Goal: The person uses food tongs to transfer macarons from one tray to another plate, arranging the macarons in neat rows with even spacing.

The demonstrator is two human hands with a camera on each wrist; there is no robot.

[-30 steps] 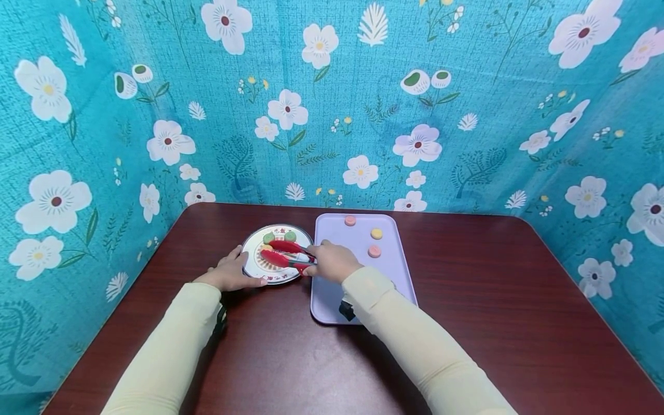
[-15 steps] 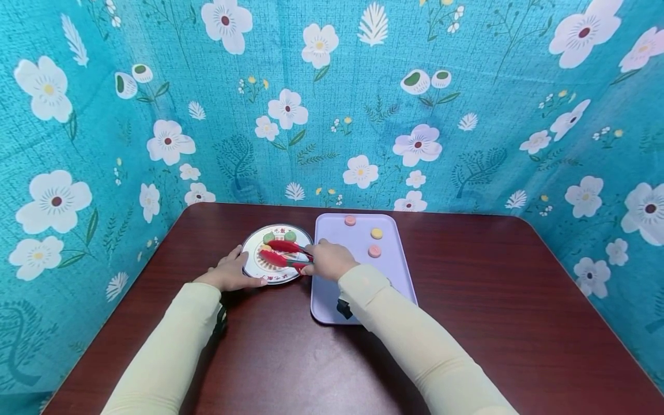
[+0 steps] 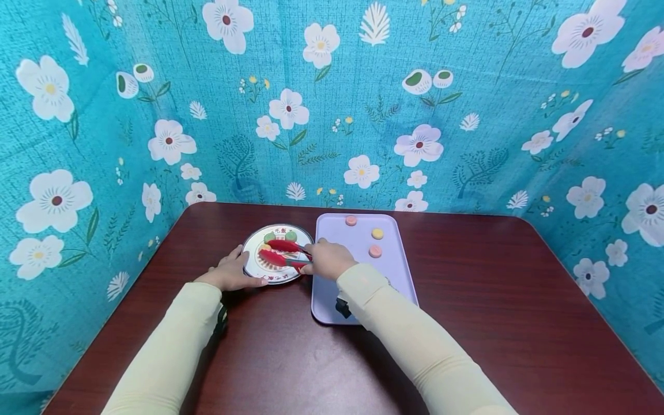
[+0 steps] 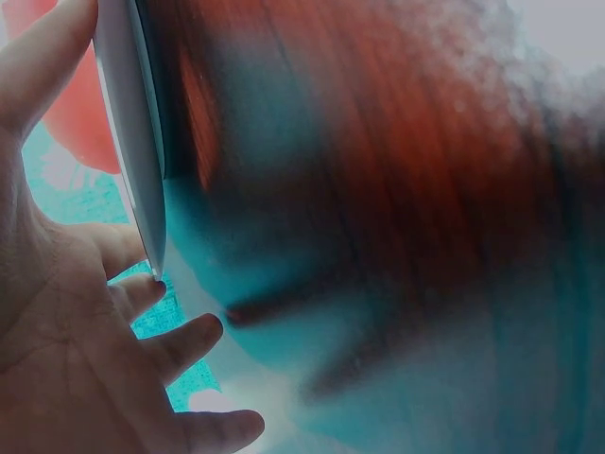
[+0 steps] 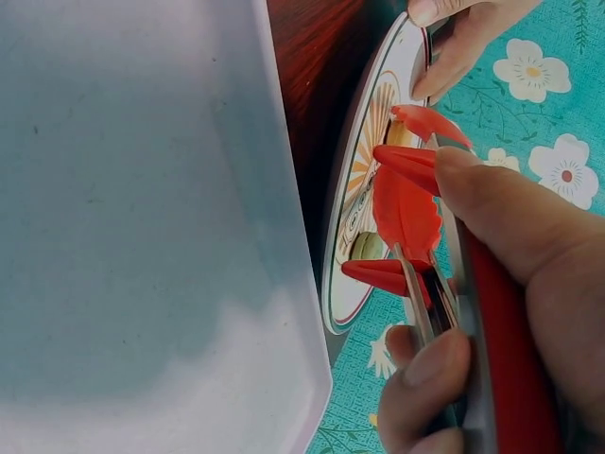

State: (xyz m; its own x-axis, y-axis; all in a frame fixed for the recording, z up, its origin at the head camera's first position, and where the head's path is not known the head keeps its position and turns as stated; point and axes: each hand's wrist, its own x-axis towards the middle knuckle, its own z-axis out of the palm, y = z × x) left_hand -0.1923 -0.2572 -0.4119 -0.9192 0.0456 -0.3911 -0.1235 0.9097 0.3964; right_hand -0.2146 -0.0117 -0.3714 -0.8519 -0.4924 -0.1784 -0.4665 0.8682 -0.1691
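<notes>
The head view showed a round white plate (image 3: 254,267) left of the middle of the dark red-brown table (image 3: 467,300), its rim lined in dark green, red characters at twelve and six o'clock, an orange ray pattern in its centre. Two green discs (image 3: 291,236) lay at eleven and one o'clock on it, and a yellow disc (image 3: 267,248) at about ten.

The left hand (image 3: 231,274) touched the rim between seven and nine o'clock, fingers spread and fairly straight. The right hand (image 3: 332,260) was curled around red-and-silver tongs (image 3: 280,260), which came in over the plate from three o'clock. Their red, scalloped heads stood apart near the yellow disc; whether they touched it, I could not tell.

Just beside the plate, at its three o'clock, sat a pale lilac tray (image 3: 337,242) with rounded corners, two pink discs (image 3: 375,251) and a second yellow disc (image 3: 377,233) between its eleven and one o'clock. Behind hung turquoise flowered cloth (image 3: 321,144).
</notes>
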